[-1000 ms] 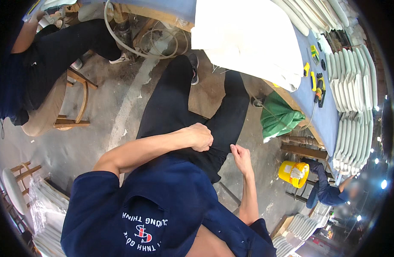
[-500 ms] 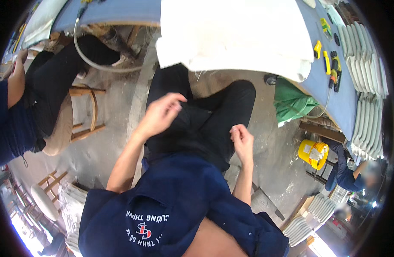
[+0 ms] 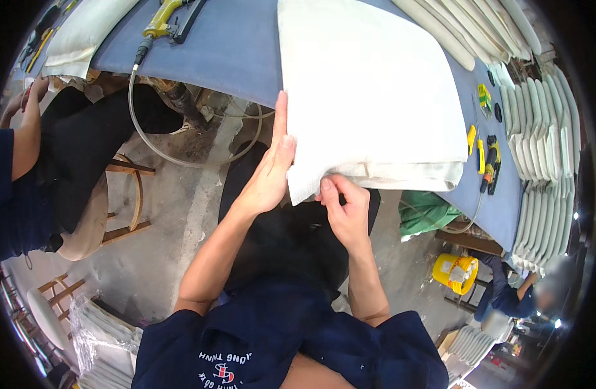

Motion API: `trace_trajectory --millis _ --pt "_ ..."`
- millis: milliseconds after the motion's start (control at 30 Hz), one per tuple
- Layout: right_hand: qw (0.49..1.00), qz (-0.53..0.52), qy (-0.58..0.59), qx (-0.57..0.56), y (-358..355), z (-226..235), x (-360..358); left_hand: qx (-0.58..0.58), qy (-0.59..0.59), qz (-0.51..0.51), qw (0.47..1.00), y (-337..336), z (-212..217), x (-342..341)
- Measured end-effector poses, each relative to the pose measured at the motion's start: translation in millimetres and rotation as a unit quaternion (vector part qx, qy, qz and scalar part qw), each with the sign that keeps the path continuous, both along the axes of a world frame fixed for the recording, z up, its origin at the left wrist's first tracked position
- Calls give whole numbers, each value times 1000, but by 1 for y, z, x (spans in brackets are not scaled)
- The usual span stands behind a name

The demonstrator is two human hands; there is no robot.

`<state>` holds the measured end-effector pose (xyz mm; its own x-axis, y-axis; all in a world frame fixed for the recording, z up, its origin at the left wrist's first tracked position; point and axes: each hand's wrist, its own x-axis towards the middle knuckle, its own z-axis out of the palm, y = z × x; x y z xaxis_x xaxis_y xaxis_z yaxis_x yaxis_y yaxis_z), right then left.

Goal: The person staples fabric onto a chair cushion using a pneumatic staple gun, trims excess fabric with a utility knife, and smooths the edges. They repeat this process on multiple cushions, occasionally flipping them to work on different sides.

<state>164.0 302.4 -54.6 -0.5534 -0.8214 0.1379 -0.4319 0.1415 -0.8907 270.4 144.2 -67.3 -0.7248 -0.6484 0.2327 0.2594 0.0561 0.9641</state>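
Far left, a yellow hand tool with black fittings (image 3: 160, 24) sat on the blue-topped desk (image 3: 214, 61), its clear plastic hose (image 3: 145, 139) looping off the edge, well apart from my work.

Next over, my left grip (image 3: 265, 180) was flat and unclenched, fingers straight up along the left edge of a broad, layered white fabric piece (image 3: 376, 91). That piece lay on the desk right in front of me, its near edge hanging over toward my lap. I reckon the flat palm was the right call there: it backed up the edge without creasing it.

A pointed corner drooped between my hands, and just beside it my right grip (image 3: 347, 207) had the lower edge pinched between thumb and curled fingers. Best done lightly IMO, catching the layers together, since a hard tug probably would've skewed them.

Further right, a crumpled green cloth (image 3: 428, 212) hung below the desk, a yellow-and-black tool (image 3: 490, 165) lay on top, and stacked pale, rounded pads (image 3: 544, 139) stood past that.
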Motion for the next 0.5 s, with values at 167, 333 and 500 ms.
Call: trace_trajectory --millis 167,333,500 --pt "999 -30 -1 34 -1 -2 20 101 28 -91 990 -14 -13 34" --pt "991 -72 -17 111 5 -2 13 31 73 -100 992 14 -8 38" --pt "916 -112 350 -162 2 22 8 83 44 5 996 34 -12 14"
